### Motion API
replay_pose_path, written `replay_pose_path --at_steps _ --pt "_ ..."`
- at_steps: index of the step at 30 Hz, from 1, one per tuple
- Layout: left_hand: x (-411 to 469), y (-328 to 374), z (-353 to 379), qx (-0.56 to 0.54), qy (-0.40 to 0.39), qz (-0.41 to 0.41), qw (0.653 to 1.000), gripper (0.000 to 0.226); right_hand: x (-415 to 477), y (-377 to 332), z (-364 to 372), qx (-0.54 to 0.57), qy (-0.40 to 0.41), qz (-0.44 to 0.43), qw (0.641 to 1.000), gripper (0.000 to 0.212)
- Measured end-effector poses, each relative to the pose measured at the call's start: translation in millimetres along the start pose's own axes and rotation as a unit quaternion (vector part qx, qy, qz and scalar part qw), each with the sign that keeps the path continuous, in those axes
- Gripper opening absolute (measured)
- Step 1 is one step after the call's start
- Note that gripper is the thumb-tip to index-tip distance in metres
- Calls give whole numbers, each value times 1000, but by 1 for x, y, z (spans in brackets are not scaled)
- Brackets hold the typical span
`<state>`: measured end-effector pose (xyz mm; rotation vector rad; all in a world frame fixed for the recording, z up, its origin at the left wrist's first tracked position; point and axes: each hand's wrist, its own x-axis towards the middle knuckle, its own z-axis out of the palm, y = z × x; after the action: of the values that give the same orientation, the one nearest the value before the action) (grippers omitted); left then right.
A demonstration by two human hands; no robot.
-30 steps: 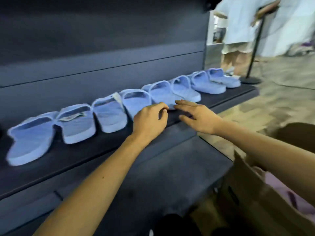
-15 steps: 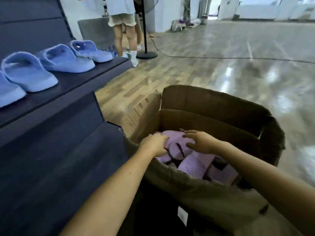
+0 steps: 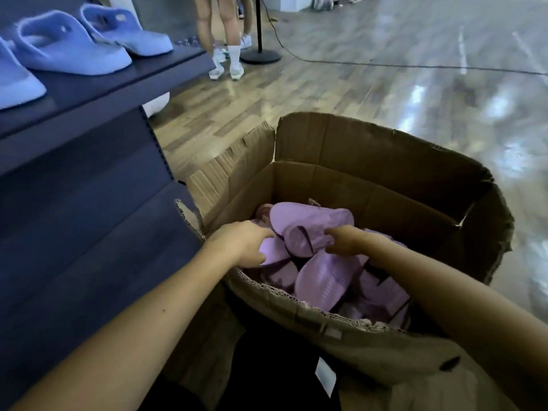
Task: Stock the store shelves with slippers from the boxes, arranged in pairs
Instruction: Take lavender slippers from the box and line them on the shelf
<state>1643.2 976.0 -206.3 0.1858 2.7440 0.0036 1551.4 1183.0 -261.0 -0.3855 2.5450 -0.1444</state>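
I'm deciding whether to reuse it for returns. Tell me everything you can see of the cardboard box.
The cardboard box is brown corrugated card, open at the top, flaps raised or splayed outward, with torn, ragged edges and creased walls. It stands right of the dark shelf unit, wooden floor beyond it. A loose jumble of purple slippers lies inside, well below the rim. The left hand and right hand reach in over the near edge, each gripping slippers from the pile.

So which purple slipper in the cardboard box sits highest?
The lilac foam slipper lying crosswise atop the pile, between the left hand and right hand.
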Motion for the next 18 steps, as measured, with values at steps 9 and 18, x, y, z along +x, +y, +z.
replay_pose_path --at_steps 9,18 --pt "-15 3 4 14 -27 -39 999 53 16 1 12 252 9 20 968 81" --pt "55 52 -50 -19 41 -25 999 38 6 12 30 -20 75 -37 996 41"
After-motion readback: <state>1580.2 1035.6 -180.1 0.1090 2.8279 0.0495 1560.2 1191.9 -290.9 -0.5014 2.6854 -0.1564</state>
